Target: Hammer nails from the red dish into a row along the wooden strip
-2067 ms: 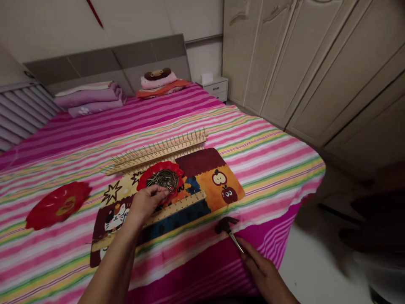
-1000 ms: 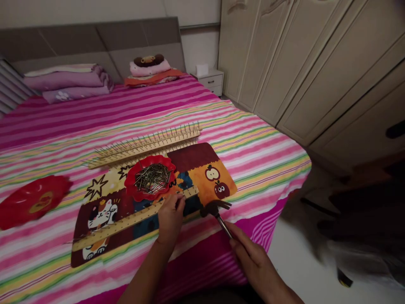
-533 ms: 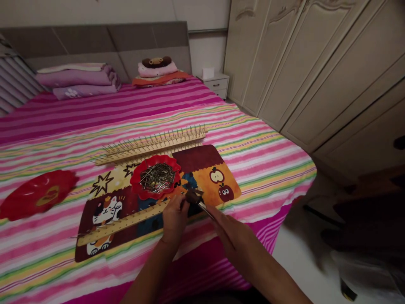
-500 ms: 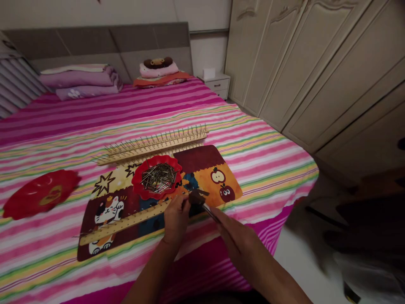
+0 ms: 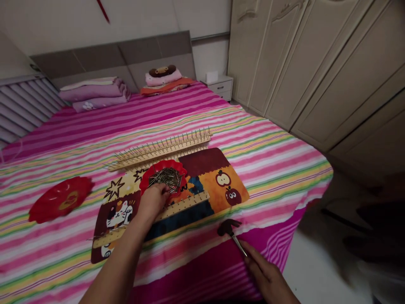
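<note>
The left hand point(image 5: 152, 202) bunched at a scalloped red dish point(image 5: 163, 164) of steel nails point(image 5: 166, 178) — any pinch hidden — while the right hand point(image 5: 267, 274) pinched a black claw hammer point(image 5: 229, 230).

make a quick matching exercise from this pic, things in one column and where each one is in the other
Things:
1. left hand
2. right hand
3. red scalloped dish of nails
4. wooden strip of upright nails

Places:
A. on the handle of the claw hammer
B. on the striped bedspread, beyond the mat
C. at the dish's rim
D. on the patterned mat

Pairs: 1-C, 2-A, 3-D, 4-B
</note>
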Demonstrator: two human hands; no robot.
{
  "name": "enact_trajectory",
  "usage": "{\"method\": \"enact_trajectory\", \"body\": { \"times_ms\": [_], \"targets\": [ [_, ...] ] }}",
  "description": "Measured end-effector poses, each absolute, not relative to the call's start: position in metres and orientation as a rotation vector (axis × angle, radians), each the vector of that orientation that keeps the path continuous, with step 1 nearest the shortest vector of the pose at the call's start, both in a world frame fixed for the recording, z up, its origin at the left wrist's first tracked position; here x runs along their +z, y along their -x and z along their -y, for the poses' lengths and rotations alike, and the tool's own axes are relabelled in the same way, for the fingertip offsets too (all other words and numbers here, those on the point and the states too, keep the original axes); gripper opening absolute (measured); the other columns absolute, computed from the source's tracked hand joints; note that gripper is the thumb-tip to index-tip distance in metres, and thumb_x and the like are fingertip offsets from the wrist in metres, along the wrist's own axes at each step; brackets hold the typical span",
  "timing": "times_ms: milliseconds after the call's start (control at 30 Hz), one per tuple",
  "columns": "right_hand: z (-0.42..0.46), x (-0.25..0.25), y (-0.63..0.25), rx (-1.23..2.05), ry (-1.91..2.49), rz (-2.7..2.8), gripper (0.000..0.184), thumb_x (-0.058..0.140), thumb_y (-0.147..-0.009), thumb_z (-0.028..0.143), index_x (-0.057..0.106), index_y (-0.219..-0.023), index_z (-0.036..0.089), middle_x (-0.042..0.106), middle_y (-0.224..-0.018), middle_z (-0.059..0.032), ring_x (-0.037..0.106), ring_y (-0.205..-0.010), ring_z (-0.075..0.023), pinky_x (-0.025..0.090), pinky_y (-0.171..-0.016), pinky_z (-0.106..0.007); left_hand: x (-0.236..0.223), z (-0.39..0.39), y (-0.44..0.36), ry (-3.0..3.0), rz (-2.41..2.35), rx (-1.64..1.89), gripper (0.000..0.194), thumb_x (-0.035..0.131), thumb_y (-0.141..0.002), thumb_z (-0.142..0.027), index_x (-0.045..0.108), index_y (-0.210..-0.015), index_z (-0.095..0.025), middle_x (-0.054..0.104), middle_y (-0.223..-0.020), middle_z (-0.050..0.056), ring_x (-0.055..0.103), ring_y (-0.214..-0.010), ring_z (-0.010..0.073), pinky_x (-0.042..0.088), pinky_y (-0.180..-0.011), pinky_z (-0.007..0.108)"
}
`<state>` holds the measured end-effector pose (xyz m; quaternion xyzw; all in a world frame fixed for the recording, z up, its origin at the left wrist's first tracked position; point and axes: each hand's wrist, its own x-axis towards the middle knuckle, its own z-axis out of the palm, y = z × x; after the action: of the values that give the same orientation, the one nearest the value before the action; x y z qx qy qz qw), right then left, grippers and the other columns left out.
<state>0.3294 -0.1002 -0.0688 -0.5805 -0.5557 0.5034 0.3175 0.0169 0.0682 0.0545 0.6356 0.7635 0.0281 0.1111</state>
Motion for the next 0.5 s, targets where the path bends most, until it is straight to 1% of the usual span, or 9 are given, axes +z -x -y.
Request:
{"method": "enact_trajectory", "body": {
  "times_ms": [100,200,300,400,467,500],
  "targets": [
    [0.098,-0.074,-0.331,1.337,1.509,1.479,0.049,0.043,-0.09,0.045,0.053,-0.132,0.022,0.058,-0.13,-0.0052,0.051,-0.122,-0.0205,0.041,-0.101,-0.031,0.046,-0.087,-0.014,-1.887,-2.176,-0.026,0.015,0.054,-0.072,-0.02,0.068,-0.074,-0.024,0.069,-0.074,0.001,0.061,-0.069,0.0148,0.038,-0.061,0.021],
    [0.097,-0.073,-0.331,1.337,1.511,1.46,0.049,0.044,-0.09,0.044,0.052,-0.132,0.02,0.057,-0.13,-0.0066,0.052,-0.121,-0.0209,0.04,-0.101,-0.032,0.04,-0.097,-0.017,-1.902,-2.161,-0.066,0.014,0.055,-0.07,-0.018,0.067,-0.067,-0.023,0.069,-0.071,0.004,0.061,-0.071,0.017,0.039,-0.062,0.023],
    [0.096,-0.072,-0.329,1.331,1.501,1.441,0.048,0.046,-0.09,0.044,0.054,-0.131,0.021,0.059,-0.128,-0.0065,0.055,-0.118,-0.0212,0.043,-0.099,-0.031,0.042,-0.1,-0.017,-1.915,-2.132,-0.063,0.013,0.055,-0.069,-0.015,0.065,-0.062,-0.02,0.068,-0.07,0.005,0.06,-0.07,0.0173,0.038,-0.063,0.023],
    [0.097,-0.073,-0.328,1.33,1.491,1.419,0.047,0.047,-0.089,0.045,0.055,-0.13,0.022,0.062,-0.125,-0.0065,0.058,-0.115,-0.0211,0.046,-0.096,-0.03,0.051,-0.098,-0.013,-1.901,-2.13,0.002,0.013,0.052,-0.072,-0.016,0.063,-0.066,-0.019,0.066,-0.067,0.005,0.059,-0.065,0.0163,0.038,-0.061,0.024],
    [0.097,-0.074,-0.328,1.326,1.485,1.406,0.048,0.047,-0.089,0.045,0.056,-0.129,0.021,0.063,-0.123,-0.0071,0.059,-0.113,-0.0213,0.047,-0.095,-0.03,0.059,-0.092,-0.01,-1.876,-2.139,0.074,0.014,0.049,-0.075,-0.021,0.063,-0.077,-0.019,0.065,-0.067,0.003,0.057,-0.062,0.0149,0.039,-0.06,0.023],
    [0.097,-0.074,-0.329,1.325,1.477,1.403,0.048,0.048,-0.089,0.045,0.056,-0.129,0.021,0.064,-0.122,-0.0074,0.06,-0.112,-0.0213,0.047,-0.094,-0.031,0.063,-0.089,-0.008,-1.829,-2.112,0.172,0.016,0.049,-0.076,-0.026,0.062,-0.083,-0.02,0.065,-0.067,0.001,0.057,-0.061,0.0141,0.04,-0.059,0.023]
  ]
}}
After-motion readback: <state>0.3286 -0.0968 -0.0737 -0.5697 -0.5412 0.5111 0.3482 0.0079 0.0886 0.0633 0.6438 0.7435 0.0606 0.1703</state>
